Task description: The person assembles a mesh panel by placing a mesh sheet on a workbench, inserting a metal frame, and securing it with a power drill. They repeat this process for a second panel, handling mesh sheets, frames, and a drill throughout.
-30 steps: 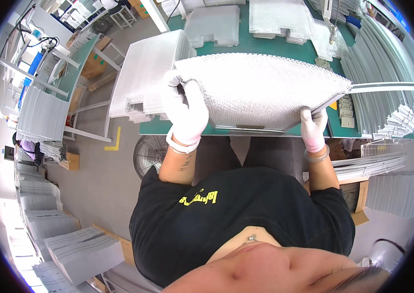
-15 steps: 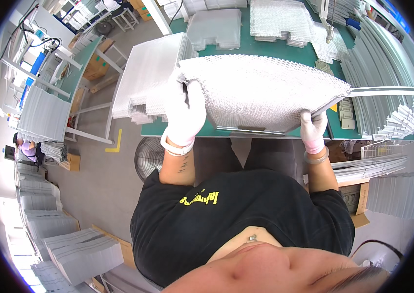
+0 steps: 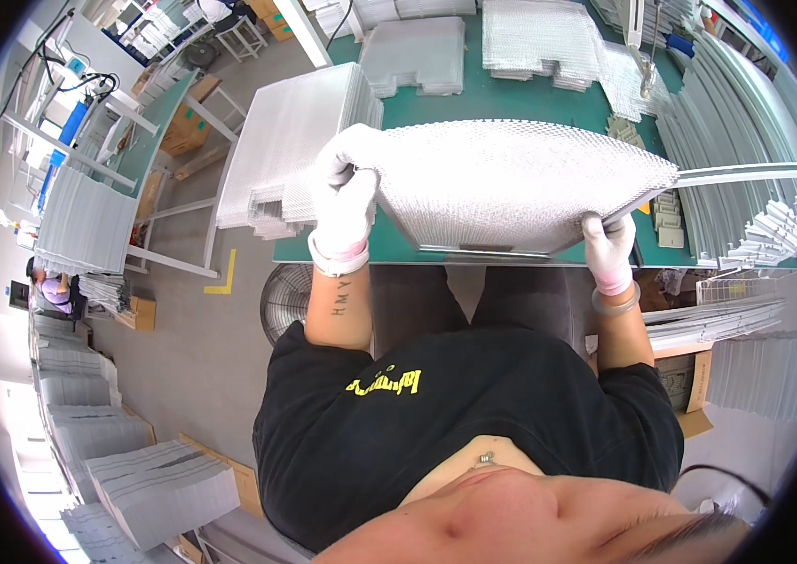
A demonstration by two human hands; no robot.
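Observation:
A large silvery mesh panel point(image 3: 502, 188) stands tilted over the near edge of the green table, with a metal frame strip along its lower edge and right side. My left hand point(image 3: 348, 193), in a white glove, is closed on the panel's upper left corner. My right hand point(image 3: 608, 252), also gloved in white, grips the lower right edge, thumb on the near face. To the right, a long pale metal strip point(image 3: 746, 174) reaches the panel's right corner; whether it is joined there I cannot tell.
A tall stack of mesh sheets point(image 3: 290, 141) stands left of the panel. More notched mesh stacks point(image 3: 412, 54) lie at the back of the green table point(image 3: 455, 108). Many long metal strips point(image 3: 737, 122) fill the right side. A round fan point(image 3: 284, 305) stands below on the floor.
My left hand has shifted its hold at the panel's left corner, its fingers now curled over the edge. The panel's top edge has dropped slightly. My right hand has barely moved.

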